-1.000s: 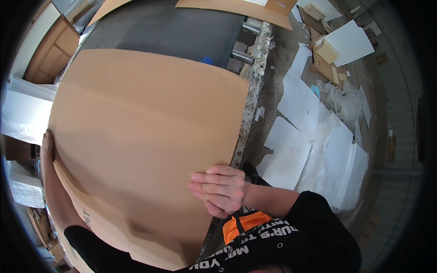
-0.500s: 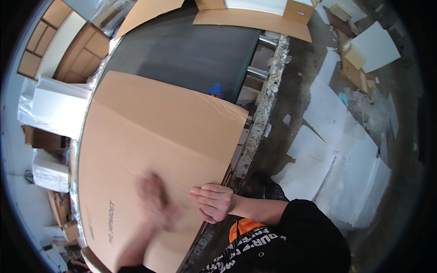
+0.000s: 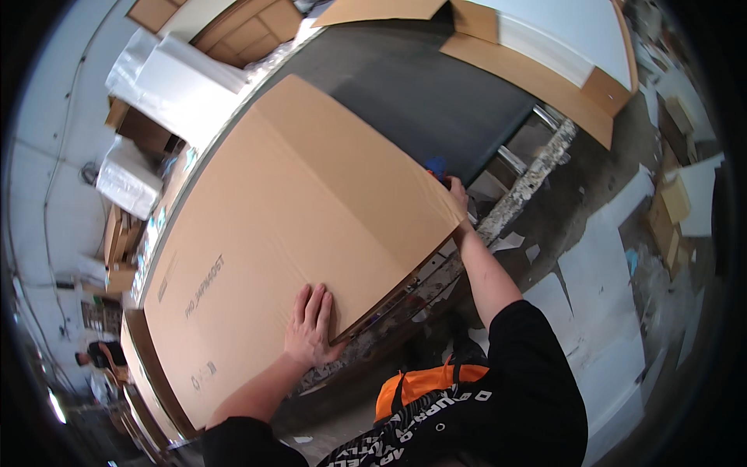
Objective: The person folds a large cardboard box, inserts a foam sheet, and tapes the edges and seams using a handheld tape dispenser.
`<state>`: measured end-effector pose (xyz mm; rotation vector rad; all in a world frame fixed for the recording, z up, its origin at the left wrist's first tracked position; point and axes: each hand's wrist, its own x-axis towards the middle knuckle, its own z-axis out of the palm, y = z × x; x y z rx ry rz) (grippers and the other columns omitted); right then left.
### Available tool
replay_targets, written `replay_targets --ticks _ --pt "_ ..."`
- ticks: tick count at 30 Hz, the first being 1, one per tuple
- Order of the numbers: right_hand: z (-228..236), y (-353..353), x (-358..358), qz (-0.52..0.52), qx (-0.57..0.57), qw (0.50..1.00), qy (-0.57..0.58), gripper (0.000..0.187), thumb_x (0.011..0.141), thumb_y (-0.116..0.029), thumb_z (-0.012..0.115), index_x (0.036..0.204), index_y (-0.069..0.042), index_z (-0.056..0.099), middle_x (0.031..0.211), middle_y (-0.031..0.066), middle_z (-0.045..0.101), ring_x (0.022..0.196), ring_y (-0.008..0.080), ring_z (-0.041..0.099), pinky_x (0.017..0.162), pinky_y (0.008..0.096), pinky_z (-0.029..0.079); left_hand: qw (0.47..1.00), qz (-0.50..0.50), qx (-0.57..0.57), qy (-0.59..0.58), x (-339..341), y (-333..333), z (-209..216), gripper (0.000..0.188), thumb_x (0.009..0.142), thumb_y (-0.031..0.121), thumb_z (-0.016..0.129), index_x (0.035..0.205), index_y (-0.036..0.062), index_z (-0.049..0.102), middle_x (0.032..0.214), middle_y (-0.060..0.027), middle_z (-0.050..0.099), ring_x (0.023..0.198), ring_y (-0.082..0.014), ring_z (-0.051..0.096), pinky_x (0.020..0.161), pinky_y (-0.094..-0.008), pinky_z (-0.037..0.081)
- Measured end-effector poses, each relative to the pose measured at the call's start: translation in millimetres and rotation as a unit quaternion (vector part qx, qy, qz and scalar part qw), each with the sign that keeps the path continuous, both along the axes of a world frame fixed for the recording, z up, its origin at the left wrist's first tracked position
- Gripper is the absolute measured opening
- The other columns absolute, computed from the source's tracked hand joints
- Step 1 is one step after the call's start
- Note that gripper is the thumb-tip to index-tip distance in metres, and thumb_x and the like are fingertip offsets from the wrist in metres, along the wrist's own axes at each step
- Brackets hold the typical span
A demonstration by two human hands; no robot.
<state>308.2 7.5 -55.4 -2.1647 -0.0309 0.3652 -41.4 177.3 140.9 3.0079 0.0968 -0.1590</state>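
A large brown cardboard box (image 3: 311, 202) lies flat before me, its top panel closed and creased across. My left hand (image 3: 310, 327) rests on its near edge, palm down with the fingers stretched out over the board. At the box's far right corner is my right hand (image 3: 457, 196), partly hidden behind the cardboard. Right beside its fingers sits a small blue and orange object (image 3: 436, 167), mostly covered by the box edge. Whether the right fingers grip that object or only touch it cannot be made out.
Beyond the box runs a dark conveyor belt (image 3: 397, 78) with metal rollers (image 3: 511, 159) and a worn side rail (image 3: 533, 183). An opened carton (image 3: 537, 78) lies at the far end. White wrapped packs (image 3: 183, 82) stand left. Sheets and scraps (image 3: 599, 288) cover the floor at right.
My right hand has moved from the near edge out to the far right corner by the blue object. My left hand, blurred in motion before, now lies still on the near edge. The view has turned.
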Motion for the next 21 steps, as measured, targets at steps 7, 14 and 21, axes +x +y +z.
replay_targets --ticks 7,14,21 --pt "29 -17 -3 -0.075 0.299 0.94 0.145 0.045 0.085 -0.021 0.071 0.122 0.001 0.061 0.121 0.0134 0.067 0.106 0.0266 0.064 0.093 0.0417 0.049 1.0 -0.023 -0.004 0.001 -17 8 -3 0.1 0.064 0.041 0.082 0.151 0.0113 0.043 0.157 -0.0064 0.04 0.147 -0.0456 0.025 0.123 -0.0538 0.025" --pt "133 -139 -91 -0.179 0.488 0.85 0.087 0.075 0.078 -0.007 0.058 0.151 -0.005 0.039 0.135 0.0111 0.056 0.125 0.0283 0.057 0.1 0.0463 0.051 0.999 -0.019 0.029 -0.011 -30 11 -2 0.097 0.071 0.039 0.079 0.156 0.0195 0.037 0.161 0.0031 0.036 0.149 -0.0444 0.022 0.121 -0.0489 0.032" --pt "275 1 -169 0.287 -0.005 0.913 -0.289 0.056 0.077 -0.019 0.06 0.132 -0.006 0.062 0.133 0.0196 0.06 0.115 0.033 0.063 0.097 0.0395 0.05 0.998 -0.028 0.04 -0.044 -44 17 -12 0.093 0.076 0.036 0.076 0.158 0.021 0.033 0.162 0.0033 0.034 0.152 -0.0384 0.021 0.126 -0.0461 0.021"
